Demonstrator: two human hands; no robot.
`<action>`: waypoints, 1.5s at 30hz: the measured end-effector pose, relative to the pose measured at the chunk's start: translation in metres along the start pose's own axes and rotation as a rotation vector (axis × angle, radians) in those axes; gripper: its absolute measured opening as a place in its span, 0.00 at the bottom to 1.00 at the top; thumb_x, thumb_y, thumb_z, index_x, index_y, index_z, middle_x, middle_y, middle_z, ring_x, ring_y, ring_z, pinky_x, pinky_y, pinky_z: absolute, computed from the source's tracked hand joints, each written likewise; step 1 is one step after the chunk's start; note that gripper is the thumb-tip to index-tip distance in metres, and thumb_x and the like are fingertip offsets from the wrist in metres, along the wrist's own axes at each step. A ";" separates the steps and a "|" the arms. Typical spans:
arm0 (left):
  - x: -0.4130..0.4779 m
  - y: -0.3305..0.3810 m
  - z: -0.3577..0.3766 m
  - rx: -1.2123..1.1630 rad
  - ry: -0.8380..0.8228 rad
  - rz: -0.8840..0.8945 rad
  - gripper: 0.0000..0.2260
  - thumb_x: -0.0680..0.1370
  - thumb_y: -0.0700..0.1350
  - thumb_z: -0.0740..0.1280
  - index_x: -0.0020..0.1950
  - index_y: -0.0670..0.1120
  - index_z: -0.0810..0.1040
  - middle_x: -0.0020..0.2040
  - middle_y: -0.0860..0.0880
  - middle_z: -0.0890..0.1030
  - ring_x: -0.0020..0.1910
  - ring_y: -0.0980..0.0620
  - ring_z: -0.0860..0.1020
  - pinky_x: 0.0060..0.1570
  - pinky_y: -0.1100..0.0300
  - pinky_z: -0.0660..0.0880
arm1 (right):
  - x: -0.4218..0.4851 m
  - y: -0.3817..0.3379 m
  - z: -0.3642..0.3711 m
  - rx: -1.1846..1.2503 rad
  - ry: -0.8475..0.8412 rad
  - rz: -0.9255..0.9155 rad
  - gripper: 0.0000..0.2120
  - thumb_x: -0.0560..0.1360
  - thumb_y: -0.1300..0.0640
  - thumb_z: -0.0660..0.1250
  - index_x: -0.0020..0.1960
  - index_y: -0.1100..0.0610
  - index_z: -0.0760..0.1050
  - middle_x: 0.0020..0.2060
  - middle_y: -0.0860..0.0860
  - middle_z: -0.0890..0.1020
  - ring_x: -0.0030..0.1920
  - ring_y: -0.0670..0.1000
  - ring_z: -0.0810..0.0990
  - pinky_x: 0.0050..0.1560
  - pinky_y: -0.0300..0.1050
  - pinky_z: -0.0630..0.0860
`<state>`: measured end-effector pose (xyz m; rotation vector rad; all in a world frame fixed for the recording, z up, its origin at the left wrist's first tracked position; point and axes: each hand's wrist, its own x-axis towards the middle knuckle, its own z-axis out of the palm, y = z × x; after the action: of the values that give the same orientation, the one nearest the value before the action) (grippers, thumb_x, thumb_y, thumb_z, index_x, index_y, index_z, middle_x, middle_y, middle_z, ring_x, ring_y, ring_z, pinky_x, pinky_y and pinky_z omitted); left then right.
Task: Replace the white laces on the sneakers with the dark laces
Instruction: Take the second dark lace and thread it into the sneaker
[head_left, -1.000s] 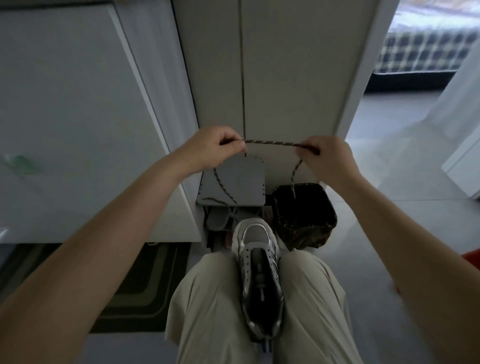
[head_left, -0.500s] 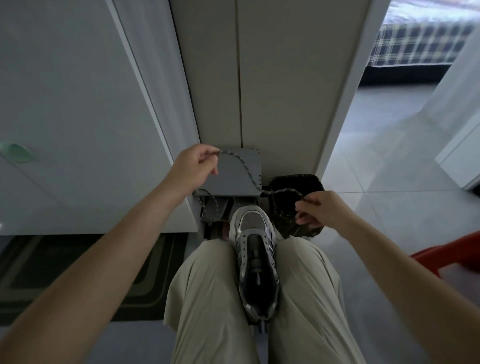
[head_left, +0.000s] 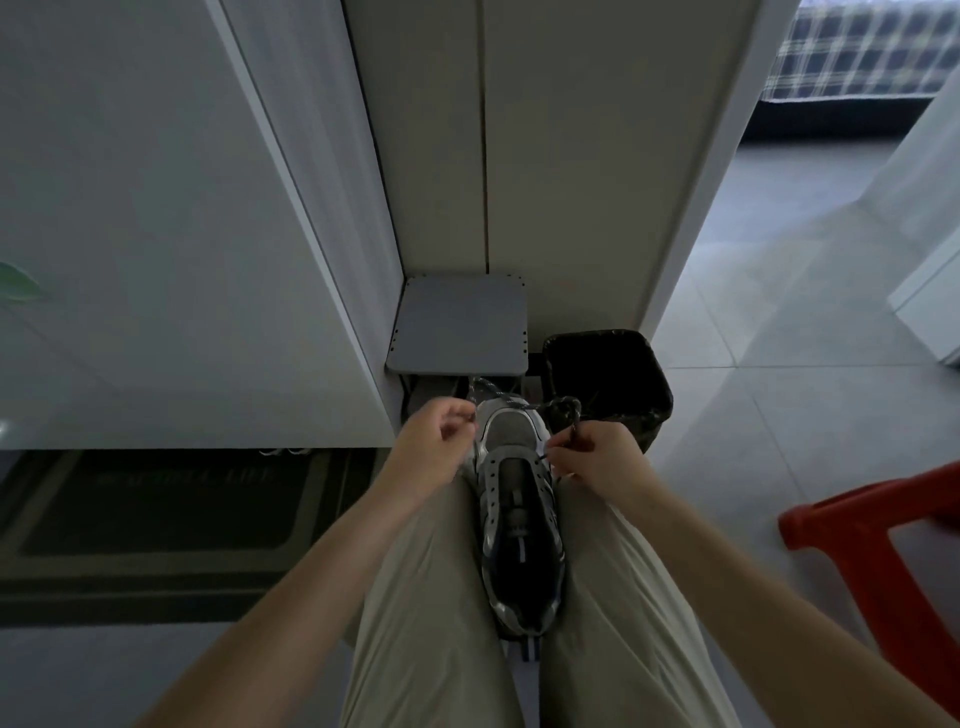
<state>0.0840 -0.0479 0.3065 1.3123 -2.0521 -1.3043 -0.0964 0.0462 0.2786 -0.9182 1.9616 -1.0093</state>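
Observation:
A silver and grey sneaker (head_left: 514, 499) lies wedged between my knees, toe pointing away from me, with no lace through its eyelets. A dark speckled lace (head_left: 498, 397) loops over the toe from one hand to the other. My left hand (head_left: 434, 447) sits at the left of the toe and pinches one end of the lace. My right hand (head_left: 597, 454) is at the right of the toe, pinching the other end close to the front right eyelet. Extra lace bunches above my right hand.
A small grey stool (head_left: 460, 327) stands against the wall ahead, with a black bin (head_left: 610, 384) to its right. A red plastic chair (head_left: 883, 540) is on the right. A dark doormat (head_left: 156, 519) lies on the left. White cabinet panels rise ahead.
Both hands have come down from chest height, where they held the lace stretched taut, to the toe of the sneaker. The lace now hangs slack over the toe.

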 end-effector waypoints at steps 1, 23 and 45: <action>-0.003 -0.005 0.006 0.094 0.018 0.046 0.08 0.77 0.43 0.65 0.55 0.48 0.78 0.52 0.51 0.80 0.52 0.54 0.78 0.55 0.56 0.75 | 0.002 0.001 0.001 -0.059 -0.009 -0.017 0.02 0.72 0.60 0.70 0.41 0.58 0.80 0.32 0.49 0.82 0.36 0.49 0.80 0.47 0.47 0.78; -0.017 -0.014 0.093 0.331 0.223 -0.102 0.09 0.75 0.53 0.66 0.54 0.58 0.80 0.73 0.54 0.58 0.70 0.49 0.60 0.68 0.52 0.55 | 0.012 0.011 0.021 -0.378 0.082 -0.117 0.05 0.73 0.54 0.69 0.41 0.55 0.78 0.42 0.48 0.83 0.44 0.48 0.80 0.42 0.40 0.72; -0.076 -0.026 0.040 0.314 0.096 0.035 0.10 0.73 0.44 0.70 0.36 0.54 0.72 0.55 0.60 0.69 0.57 0.65 0.67 0.50 0.78 0.59 | -0.013 0.002 0.009 -0.341 -0.106 -0.035 0.14 0.68 0.54 0.71 0.52 0.52 0.75 0.39 0.45 0.81 0.41 0.42 0.77 0.37 0.34 0.71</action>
<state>0.1065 0.0338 0.2761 1.4290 -2.2652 -0.9101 -0.0834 0.0548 0.2769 -1.1696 2.0680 -0.6383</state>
